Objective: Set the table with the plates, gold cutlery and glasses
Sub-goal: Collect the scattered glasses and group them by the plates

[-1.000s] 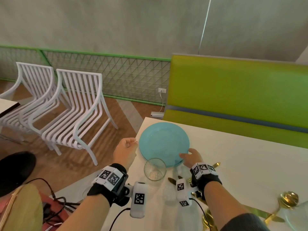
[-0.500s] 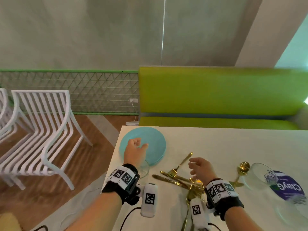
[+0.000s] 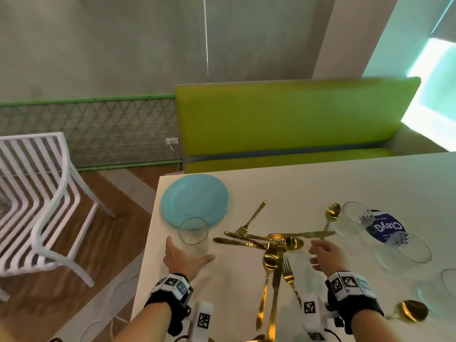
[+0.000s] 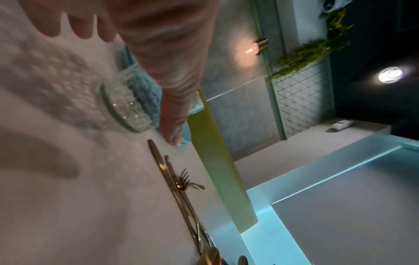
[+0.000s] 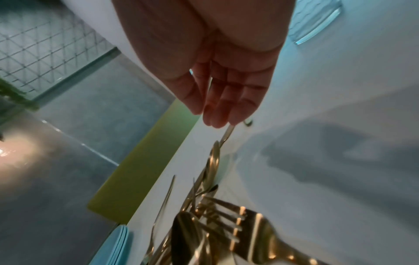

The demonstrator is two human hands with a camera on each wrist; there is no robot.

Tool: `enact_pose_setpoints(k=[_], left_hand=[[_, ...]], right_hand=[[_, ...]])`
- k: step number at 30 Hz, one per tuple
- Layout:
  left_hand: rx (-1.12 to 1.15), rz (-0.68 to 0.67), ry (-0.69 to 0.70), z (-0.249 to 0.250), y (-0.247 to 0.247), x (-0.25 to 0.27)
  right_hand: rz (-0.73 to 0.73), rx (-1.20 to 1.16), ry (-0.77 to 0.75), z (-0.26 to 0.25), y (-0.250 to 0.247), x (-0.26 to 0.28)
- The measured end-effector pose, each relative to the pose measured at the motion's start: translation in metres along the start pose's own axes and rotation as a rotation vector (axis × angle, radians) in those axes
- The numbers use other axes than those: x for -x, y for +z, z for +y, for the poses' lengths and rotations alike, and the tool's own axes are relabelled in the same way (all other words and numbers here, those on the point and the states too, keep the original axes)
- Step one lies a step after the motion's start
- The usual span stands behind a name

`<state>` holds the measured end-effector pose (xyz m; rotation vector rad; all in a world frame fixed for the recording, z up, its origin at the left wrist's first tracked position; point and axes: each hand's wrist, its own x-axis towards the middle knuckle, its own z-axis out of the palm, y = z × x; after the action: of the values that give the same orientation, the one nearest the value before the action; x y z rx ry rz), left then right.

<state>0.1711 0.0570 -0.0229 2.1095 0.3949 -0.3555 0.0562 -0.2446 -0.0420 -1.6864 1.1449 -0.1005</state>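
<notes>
Head view: left hand [image 3: 183,259] spread, thumb and fingers either side of a clear tumbler [image 3: 193,236] standing at the near rim of the stacked blue plates [image 3: 195,198]; actual contact cannot be told. Right hand [image 3: 325,257] relaxed, holding nothing, just beside the tangled gold cutlery [image 3: 271,245] on the white table [image 3: 296,191]. More glasses [image 3: 355,218] to the right.

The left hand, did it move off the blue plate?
Yes. The left hand slid back off the blue plates toward the near table edge and now sits open beside the glass, which stands just in front of the plates.
</notes>
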Motion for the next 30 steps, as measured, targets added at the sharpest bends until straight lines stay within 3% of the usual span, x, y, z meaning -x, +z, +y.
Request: enact_pose_setpoints(k=[9, 14, 21, 30], left_hand=[[0.095, 0.029, 0.02, -0.004, 0.017, -0.019], [0.038, 0.067, 0.066, -0.003, 0.02, -0.017], [-0.007, 0.038, 0.042, 0.0, 0.022, -0.016], [0.042, 0.117, -0.006, -0.012, 0.018, -0.019]], right_hand=[[0.258, -0.21, 0.186, 0.009, -0.051, -0.014], [0.291, -0.171, 0.259, -0.001, -0.07, -0.043], [0.356, -0.049, 0.173, -0.002, -0.076, -0.078], [0.34, 0.11, -0.019, -0.001, -0.076, -0.103]])
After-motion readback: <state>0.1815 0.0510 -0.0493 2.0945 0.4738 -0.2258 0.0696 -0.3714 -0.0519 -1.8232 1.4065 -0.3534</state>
